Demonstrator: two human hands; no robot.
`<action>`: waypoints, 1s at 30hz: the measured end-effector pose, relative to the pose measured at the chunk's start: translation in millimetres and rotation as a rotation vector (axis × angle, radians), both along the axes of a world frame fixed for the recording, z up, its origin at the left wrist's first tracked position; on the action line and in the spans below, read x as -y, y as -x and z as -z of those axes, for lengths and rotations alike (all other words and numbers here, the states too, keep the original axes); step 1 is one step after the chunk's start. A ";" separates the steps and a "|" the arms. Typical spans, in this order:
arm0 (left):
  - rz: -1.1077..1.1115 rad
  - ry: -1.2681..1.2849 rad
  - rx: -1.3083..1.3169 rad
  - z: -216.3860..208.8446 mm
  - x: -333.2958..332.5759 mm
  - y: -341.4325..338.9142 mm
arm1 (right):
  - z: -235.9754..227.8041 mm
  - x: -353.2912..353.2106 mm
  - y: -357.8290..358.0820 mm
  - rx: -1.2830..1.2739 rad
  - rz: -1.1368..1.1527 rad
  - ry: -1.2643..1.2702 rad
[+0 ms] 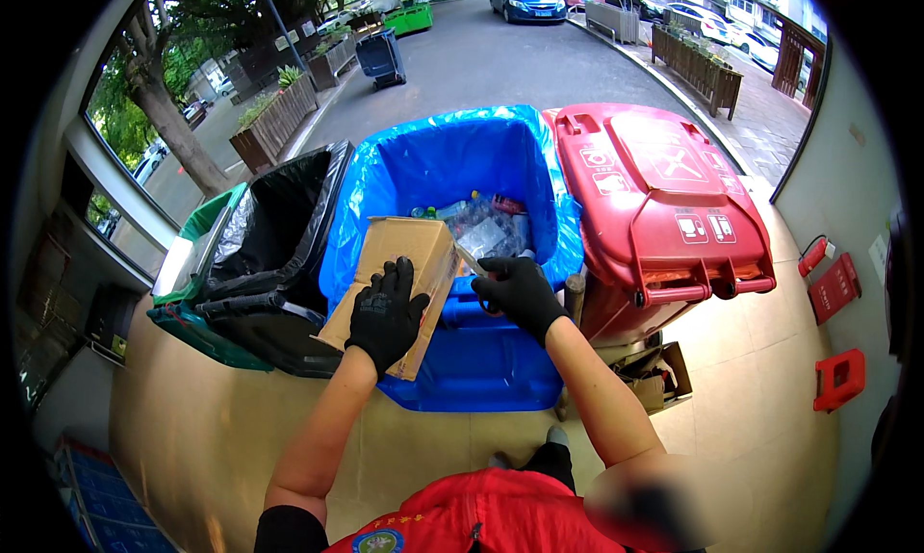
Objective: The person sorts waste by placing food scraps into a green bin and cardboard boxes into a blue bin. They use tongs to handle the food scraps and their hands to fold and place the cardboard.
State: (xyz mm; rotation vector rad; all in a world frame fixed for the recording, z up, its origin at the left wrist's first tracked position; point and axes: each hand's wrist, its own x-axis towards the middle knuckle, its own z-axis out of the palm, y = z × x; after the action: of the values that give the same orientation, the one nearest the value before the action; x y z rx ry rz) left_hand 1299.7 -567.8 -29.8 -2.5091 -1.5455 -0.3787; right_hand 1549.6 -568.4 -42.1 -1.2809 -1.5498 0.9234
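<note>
A brown cardboard box (409, 240) leans tilted over the near rim of a blue bin (472, 365) lined with a blue bag. My left hand (387, 314), in a black glove, lies on the box's upper face with fingers spread. At the box's right edge, my right hand (522, 298), also black-gloved, is closed around a slim pale blade-like tool (470, 260). Its tip points at the box's upper right corner; the fingers hide most of its handle. Clear plastic bottles (486, 228) and packaging lie inside the blue bin, behind the box.
On the right stands a red bin (664, 197) with its lid down. A black-lined bin (269, 235) and a green bin (183, 264) stand open to the left. A carton (664, 380) sits on the floor behind the red bin's near side. A red stool (839, 380) is by the right wall.
</note>
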 end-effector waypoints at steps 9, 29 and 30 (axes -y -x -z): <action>0.027 0.090 0.060 6.8 14.3 -8.4 | -16.0 -2.3 5.3 0.174 -0.090 0.022; 0.019 -0.154 0.157 25.1 13.6 -5.0 | 58.2 143.6 77.3 0.109 -0.356 -0.025; 0.018 -0.150 0.166 24.0 12.9 -3.0 | 52.5 148.3 70.1 0.135 -0.399 0.040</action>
State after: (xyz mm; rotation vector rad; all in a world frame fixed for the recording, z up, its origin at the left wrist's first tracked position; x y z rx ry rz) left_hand 1302.8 -580.8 -53.8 -2.4309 -1.4898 -0.6939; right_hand 1479.5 -716.6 -94.5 -1.0983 -1.9459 1.1382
